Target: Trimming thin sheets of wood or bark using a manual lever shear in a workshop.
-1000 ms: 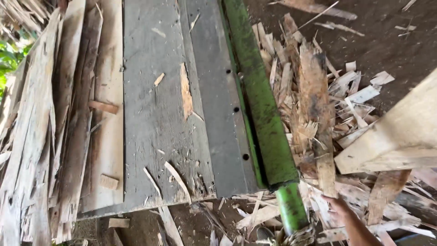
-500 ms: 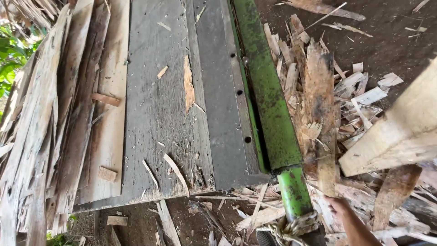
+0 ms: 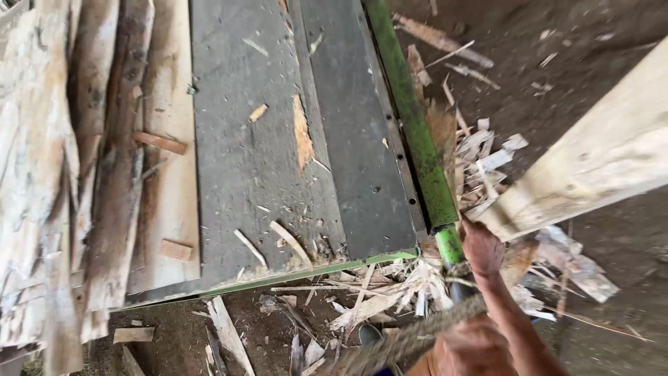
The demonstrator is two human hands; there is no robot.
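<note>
The right hand [image 3: 481,248] is clamped around the lower end of the green pipe [image 3: 410,118], which runs along the right edge of the grey bench [image 3: 243,160]. The left hand [image 3: 470,348], at the bottom edge, grips a thick rope [image 3: 396,341] below the pipe's end. A pale wooden plank [image 3: 591,160] lies to the right.

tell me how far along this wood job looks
Done: offcuts litter the ground beside the grey table, which bears only a few chips. In hand: the right hand grips the end of the green bar; the left hand is by a rope, grip unclear. Left: rough slabs stacked along the table's left edge and a pale plank.
</note>
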